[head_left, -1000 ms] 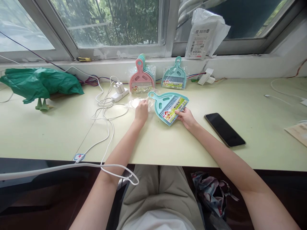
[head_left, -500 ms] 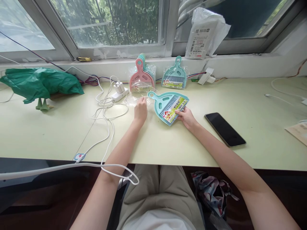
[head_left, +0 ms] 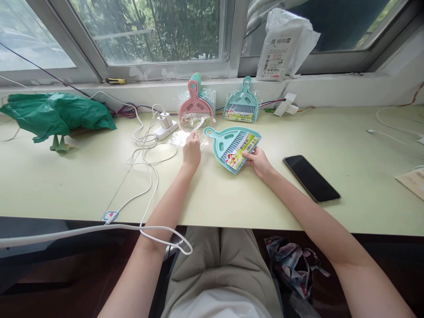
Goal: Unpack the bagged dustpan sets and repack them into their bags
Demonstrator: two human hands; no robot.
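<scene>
My right hand [head_left: 259,161] grips the lower edge of a teal mini dustpan set [head_left: 232,147] with a yellow label, lying flat on the pale green table [head_left: 66,181]. My left hand [head_left: 191,150] pinches a clear plastic bag [head_left: 184,134] just left of the dustpan's handle, lifting it off the table. Behind them a stack of pink and teal dustpans [head_left: 196,104] in wrap leans on the sill, with a bagged teal dustpan [head_left: 241,108] to its right.
A black phone [head_left: 311,178] lies right of my right arm. White charger and cables [head_left: 149,141] sprawl to the left. A green plastic bag [head_left: 56,114] sits far left. A white parcel [head_left: 281,46] rests on the window sill.
My left hand has moved slightly up and away, raising the clear bag off the table. The right hand and dustpan have stayed put.
</scene>
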